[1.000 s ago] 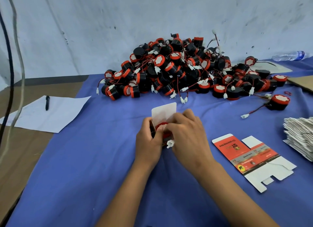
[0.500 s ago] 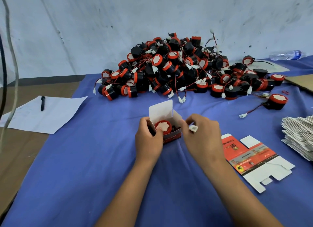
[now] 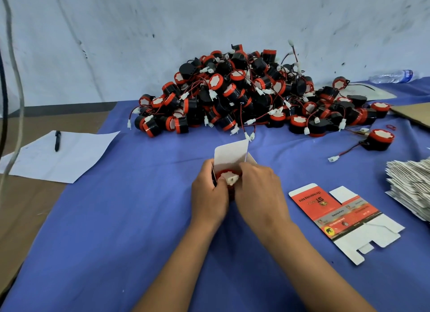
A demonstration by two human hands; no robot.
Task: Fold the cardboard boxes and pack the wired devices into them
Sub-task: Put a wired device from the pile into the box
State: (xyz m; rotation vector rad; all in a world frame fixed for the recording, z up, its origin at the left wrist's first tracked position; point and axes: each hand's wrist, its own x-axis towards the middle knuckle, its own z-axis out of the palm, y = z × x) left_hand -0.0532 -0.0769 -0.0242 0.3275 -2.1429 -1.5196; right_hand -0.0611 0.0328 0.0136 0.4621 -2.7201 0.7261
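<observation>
Head view: left hand grips the matte cardboard box; right hand pinches a white plastic connector above the round device; glossy flat carton at three o'clock.

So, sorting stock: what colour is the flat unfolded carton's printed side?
Mostly red-orange, with white flaps; head view.

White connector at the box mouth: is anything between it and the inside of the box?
Yes. The white connector sits on top of the red-rimmed device already filling the open box. The lid flap stands upright, out of the way. Both the left hand and right hand crowd the opening.
</observation>
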